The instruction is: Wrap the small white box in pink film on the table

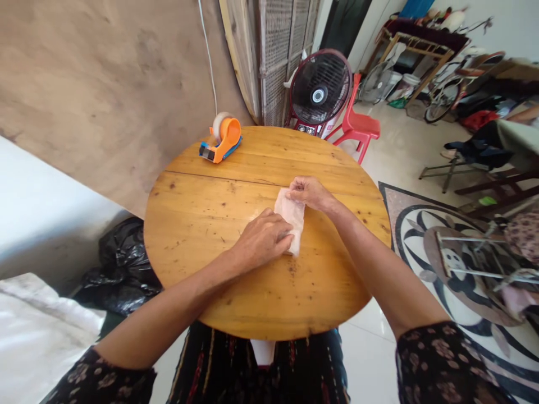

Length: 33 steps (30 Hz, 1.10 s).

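Note:
A flat, oblong, pale pinkish-white packet [290, 209] with a crinkled, filmy surface lies on the round wooden table [202, 224]. My left hand [267, 235] rests over its left side near the lower end, fingers curled onto it with the thumb alongside. At the upper right corner, my right hand [309, 192] pinches the packet's edge between thumb and fingers. Its inside, if it has one, is hidden. Farther back on the table sits an orange tape dispenser [227, 137] with a roll of tape, apart from both hands.
Behind the table stand a dark red fan [319, 96] and a red plastic chair [360, 123]. A wooden panel [105, 84] rises at the left, with black plastic bags [122, 269] below. To the right are a metal-legged stool [471, 258] and a bicycle [444, 101].

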Motion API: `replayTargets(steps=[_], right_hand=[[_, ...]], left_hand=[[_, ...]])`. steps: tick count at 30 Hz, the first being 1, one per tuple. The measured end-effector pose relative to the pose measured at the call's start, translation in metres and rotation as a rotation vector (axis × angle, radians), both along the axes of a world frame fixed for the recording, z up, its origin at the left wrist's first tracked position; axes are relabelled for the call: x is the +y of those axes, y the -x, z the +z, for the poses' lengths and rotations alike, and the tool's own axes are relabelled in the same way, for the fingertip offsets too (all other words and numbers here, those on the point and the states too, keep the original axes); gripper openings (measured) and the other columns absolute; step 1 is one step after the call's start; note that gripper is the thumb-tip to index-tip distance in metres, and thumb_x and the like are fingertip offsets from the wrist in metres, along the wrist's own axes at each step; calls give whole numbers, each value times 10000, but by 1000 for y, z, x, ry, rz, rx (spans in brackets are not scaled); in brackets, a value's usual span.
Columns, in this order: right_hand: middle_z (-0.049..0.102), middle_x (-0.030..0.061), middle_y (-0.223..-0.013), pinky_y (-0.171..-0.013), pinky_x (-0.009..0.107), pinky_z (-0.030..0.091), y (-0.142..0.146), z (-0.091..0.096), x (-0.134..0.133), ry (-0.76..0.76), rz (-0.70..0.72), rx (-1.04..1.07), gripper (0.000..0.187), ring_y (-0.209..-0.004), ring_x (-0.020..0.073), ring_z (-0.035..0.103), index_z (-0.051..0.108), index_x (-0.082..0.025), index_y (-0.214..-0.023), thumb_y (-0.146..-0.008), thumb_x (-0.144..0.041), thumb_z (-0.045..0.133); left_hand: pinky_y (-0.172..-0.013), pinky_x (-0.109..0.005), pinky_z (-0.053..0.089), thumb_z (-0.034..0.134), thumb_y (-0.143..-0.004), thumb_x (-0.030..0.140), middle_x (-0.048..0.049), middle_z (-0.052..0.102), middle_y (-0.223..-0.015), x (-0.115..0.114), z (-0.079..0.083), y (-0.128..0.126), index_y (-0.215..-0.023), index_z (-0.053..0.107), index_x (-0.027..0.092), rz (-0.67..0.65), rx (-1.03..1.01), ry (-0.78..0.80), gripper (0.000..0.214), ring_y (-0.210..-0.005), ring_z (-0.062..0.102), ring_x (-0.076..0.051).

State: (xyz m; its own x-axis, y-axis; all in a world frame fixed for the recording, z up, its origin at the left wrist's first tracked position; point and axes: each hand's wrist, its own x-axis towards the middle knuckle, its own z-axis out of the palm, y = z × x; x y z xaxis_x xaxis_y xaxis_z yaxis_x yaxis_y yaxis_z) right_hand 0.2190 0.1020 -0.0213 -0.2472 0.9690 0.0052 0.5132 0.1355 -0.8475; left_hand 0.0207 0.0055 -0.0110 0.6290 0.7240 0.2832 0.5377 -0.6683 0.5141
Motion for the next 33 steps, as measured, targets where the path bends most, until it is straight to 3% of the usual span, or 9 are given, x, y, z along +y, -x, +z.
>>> replayTargets(steps=[6,10,19,27,33], right_hand=[[457,-44,-580,-518,234,299,10,38,-18,-95,44,-19,249,-543,88,399,507,-188,-643,-652,-381,663],[449,-47,-584,-529,230,297,15,53,-36,-179,25,-73,241,-555,86,385,502,-188,-653,-691,-366,660],[568,-23,-664,-573,234,372,14,62,-77,-260,36,-117,174,-602,106,502,555,-180,-728,-795,-325,624],[570,-26,-672,-584,227,377,25,72,-104,-295,29,-246,167,-609,105,517,552,-180,-737,-829,-312,599],[592,-15,-718,-624,234,401,28,65,-131,-316,-6,-236,146,-655,121,553,539,-191,-769,-845,-308,582]], left_hand=[[-831,-354,478,546,-824,202,-57,705,-918,1,-3,1,-942,730,194,-8,-22,27,218,-915,579,-225],[-842,-337,475,550,-834,248,-52,662,-953,0,-3,2,-962,734,225,28,-28,29,225,-954,576,-215],[-782,-314,480,560,-827,314,-35,579,-998,-5,4,2,-967,708,242,148,6,202,216,-829,601,-174],[-650,-302,431,562,-805,364,-46,577,-948,-11,8,0,-894,602,202,262,71,138,190,-731,581,-183],[-606,-276,381,550,-822,376,-24,641,-797,-16,10,1,-823,604,201,260,57,186,183,-720,597,-192]])
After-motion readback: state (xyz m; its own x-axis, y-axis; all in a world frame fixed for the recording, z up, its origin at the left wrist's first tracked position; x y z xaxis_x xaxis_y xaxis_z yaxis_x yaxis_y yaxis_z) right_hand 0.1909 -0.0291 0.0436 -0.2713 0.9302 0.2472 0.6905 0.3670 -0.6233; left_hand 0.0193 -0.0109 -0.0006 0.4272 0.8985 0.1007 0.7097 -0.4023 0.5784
